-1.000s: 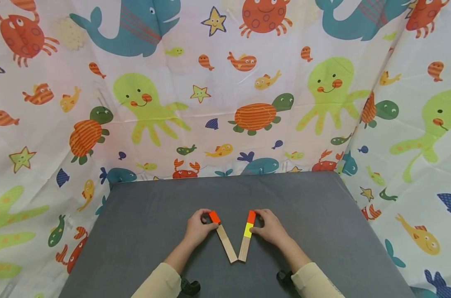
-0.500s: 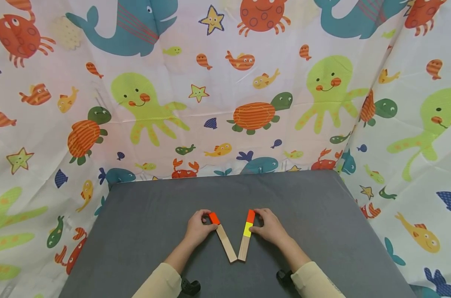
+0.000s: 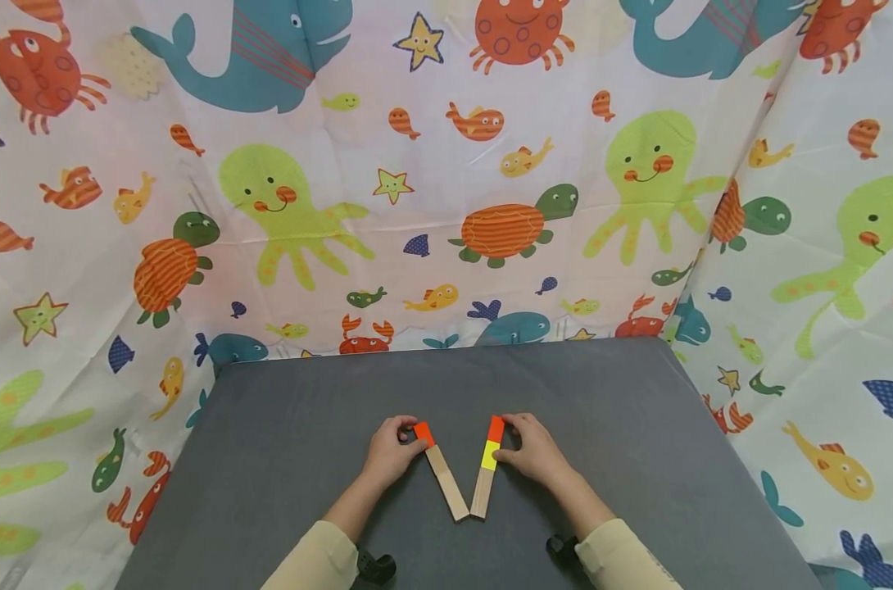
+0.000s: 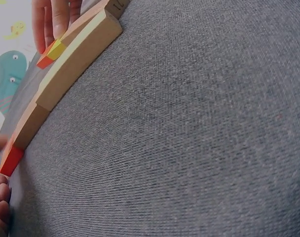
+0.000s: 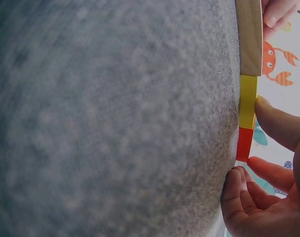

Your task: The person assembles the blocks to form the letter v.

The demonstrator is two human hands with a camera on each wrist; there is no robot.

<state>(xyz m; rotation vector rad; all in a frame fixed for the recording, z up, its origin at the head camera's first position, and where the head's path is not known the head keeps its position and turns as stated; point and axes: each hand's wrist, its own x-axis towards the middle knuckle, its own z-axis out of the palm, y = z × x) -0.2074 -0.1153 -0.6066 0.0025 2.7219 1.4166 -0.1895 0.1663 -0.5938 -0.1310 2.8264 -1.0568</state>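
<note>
Two rows of toy blocks form a V on grey cloth, meeting at their near ends. In the left row a red block [image 3: 423, 434] tops plain wooden blocks [image 3: 447, 483]. The right row runs from a red block [image 3: 496, 428] through a yellow block [image 3: 491, 456] to a plain wooden block [image 3: 483, 493]. My left hand [image 3: 390, 451] pinches the left red block at its outer side and far end. With the thumb on the yellow block [image 5: 247, 101] and the index fingertip at the end of the red block [image 5: 244, 144], my right hand [image 3: 538, 449] holds the right row.
Grey cloth [image 3: 306, 410] covers the table. A white curtain [image 3: 432, 287] printed with sea animals stands along its back and sides. Dark straps [image 3: 376, 567] sit at both wrists.
</note>
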